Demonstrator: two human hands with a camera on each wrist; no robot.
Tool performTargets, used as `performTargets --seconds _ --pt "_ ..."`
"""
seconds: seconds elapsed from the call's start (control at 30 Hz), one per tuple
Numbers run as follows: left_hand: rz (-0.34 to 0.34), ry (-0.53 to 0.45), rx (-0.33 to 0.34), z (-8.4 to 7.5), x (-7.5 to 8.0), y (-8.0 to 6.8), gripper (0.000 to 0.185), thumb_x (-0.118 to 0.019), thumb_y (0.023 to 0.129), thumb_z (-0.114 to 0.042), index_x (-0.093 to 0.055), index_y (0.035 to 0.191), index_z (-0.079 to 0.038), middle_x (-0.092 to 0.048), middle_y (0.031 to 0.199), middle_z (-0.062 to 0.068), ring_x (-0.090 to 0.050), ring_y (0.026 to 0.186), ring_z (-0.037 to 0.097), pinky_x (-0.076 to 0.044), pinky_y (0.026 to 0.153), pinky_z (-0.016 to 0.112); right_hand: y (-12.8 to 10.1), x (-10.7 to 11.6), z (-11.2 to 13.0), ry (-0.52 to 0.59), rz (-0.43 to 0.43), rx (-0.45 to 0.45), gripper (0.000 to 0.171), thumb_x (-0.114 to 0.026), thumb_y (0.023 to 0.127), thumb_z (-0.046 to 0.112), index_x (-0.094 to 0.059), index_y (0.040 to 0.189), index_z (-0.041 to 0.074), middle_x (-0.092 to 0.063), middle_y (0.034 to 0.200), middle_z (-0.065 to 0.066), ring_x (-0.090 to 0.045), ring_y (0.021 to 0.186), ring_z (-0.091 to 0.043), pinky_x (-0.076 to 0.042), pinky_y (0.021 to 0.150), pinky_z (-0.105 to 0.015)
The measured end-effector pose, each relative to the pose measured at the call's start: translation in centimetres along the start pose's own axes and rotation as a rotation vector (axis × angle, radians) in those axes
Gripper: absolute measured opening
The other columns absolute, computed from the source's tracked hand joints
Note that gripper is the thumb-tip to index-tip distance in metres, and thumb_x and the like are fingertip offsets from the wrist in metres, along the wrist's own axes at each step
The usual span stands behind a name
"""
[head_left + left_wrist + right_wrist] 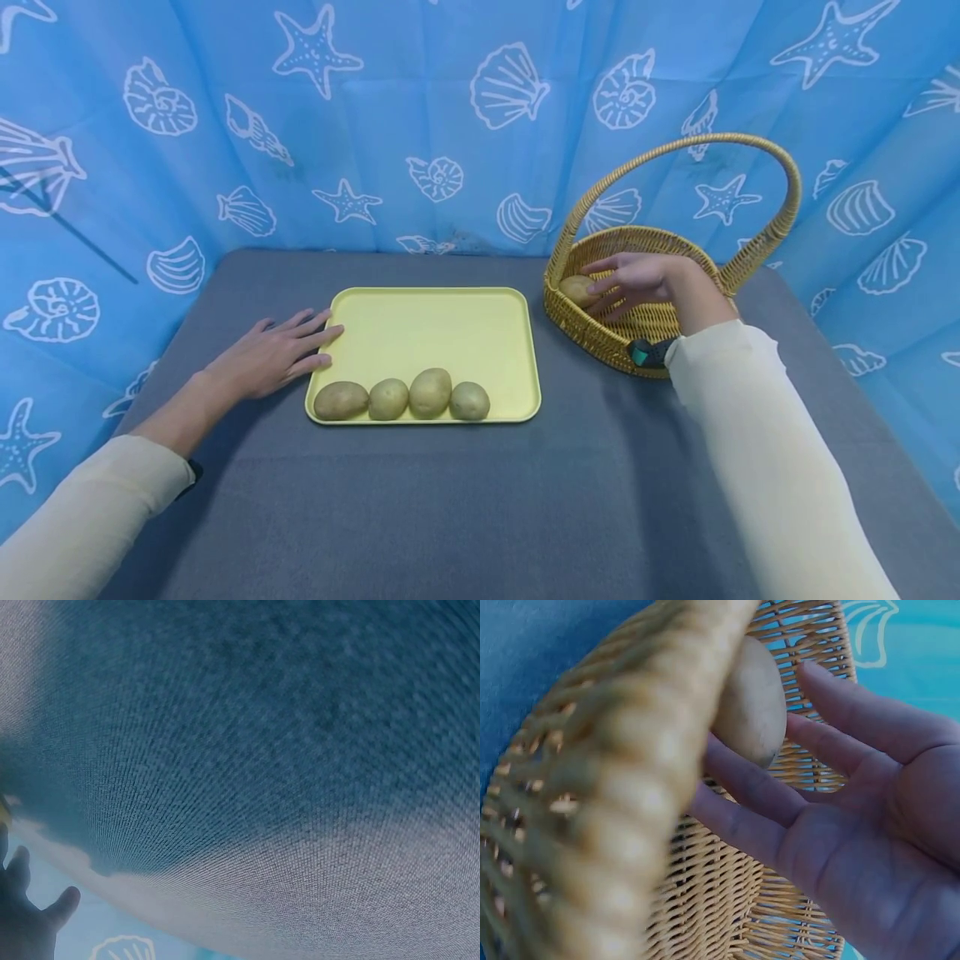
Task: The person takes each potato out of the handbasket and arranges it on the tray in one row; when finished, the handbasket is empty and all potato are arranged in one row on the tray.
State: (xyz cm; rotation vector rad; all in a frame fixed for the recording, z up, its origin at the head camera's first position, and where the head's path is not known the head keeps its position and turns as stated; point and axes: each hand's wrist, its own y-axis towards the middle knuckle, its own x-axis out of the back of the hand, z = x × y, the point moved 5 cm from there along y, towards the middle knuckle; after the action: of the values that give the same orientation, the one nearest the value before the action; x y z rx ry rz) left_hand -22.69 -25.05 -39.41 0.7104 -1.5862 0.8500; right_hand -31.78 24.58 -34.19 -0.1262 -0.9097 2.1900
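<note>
My right hand (633, 279) reaches into a wicker basket (592, 333), its fingers extended around a potato (577, 290) near the basket's left wall. In the right wrist view the thumb stands away from that potato (754, 705), and the fingertips lie against or just beside it; part of it is hidden by the basket rim. Spread fingers of my left hand (281, 354) reach over the left rim of a yellow tray (427, 321), holding nothing. Several potatoes (431, 394) lie in a row along the tray's near edge. Only part of the left hand (30, 900) shows in the left wrist view.
A grey cloth (450, 517) covers the table. The basket's tall arched handle (690, 143) rises above the right hand. Behind the table hangs a blue curtain (420, 108) with white shells and starfish.
</note>
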Motion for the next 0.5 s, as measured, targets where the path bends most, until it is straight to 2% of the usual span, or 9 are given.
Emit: performTargets --seconds 0.33,0.5 --pt "0.002 0.003 -0.001 -0.02 -0.06 0.05 0.060 -0.037 0.107 -0.050 -0.031 0.158 -0.020 -0.024 0.163 0.013 -0.023 0.147 0.042 -0.025 0.104 0.075 0.13 -0.05 0.32 -0.068 -0.017 -0.016 0.070 -0.051 0.104 0.008 -0.009 0.160 0.003 -0.041 0.147 -0.033 -0.048 0.132 -0.043 -0.039 0.110 -0.051" --pt "0.004 -0.004 0.004 -0.06 -0.02 0.01 0.060 -0.038 0.107 -0.049 -0.031 0.158 -0.019 -0.024 0.163 0.013 -0.023 0.147 0.042 -0.025 0.104 0.075 0.35 -0.10 0.67 -0.100 -0.006 -0.015 0.067 -0.051 0.104 0.007 -0.014 0.159 0.003 -0.057 0.129 -0.023 -0.062 0.116 -0.029 -0.040 0.110 -0.049"
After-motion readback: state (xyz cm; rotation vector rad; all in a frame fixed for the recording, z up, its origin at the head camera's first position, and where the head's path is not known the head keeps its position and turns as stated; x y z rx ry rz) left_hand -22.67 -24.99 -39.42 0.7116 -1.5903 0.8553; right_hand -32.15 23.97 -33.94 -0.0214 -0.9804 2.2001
